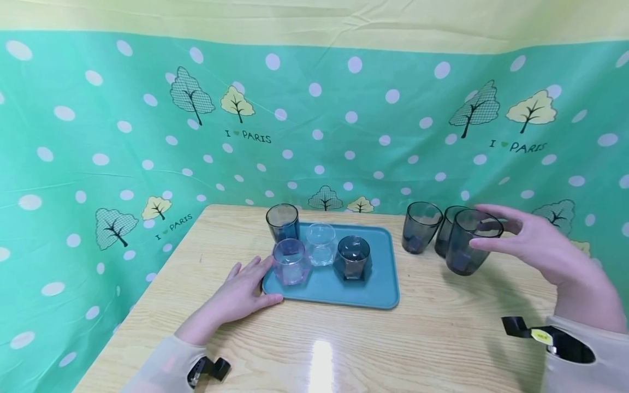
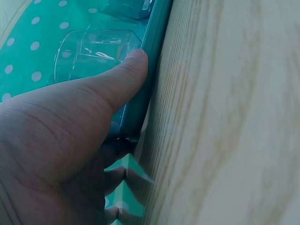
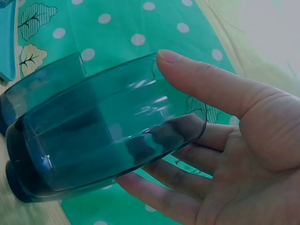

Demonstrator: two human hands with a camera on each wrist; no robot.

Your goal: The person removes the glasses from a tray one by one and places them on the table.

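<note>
My right hand (image 1: 533, 240) grips a tall dark tinted glass (image 1: 467, 254) near its rim, thumb on one side and fingers on the other. That glass leans a little; whether its base touches the table I cannot tell. In the right wrist view the thumb and fingers (image 3: 180, 171) span the glass (image 3: 93, 126). My left hand (image 1: 243, 292) rests at the front left corner of the blue tray (image 1: 378, 289), thumb on the rim. On the tray stand a pinkish clear glass (image 1: 291, 265), a clear glass (image 1: 321, 245) and a short dark glass (image 1: 352, 259).
Another tall tinted glass (image 1: 282, 224) stands at the tray's back left corner. Two more tall dark glasses stand right of the tray: one glass (image 1: 420, 229) apart, the other glass (image 1: 444, 232) partly behind the held one. A dotted green curtain (image 1: 314, 136) hangs behind the wooden table (image 1: 393, 344).
</note>
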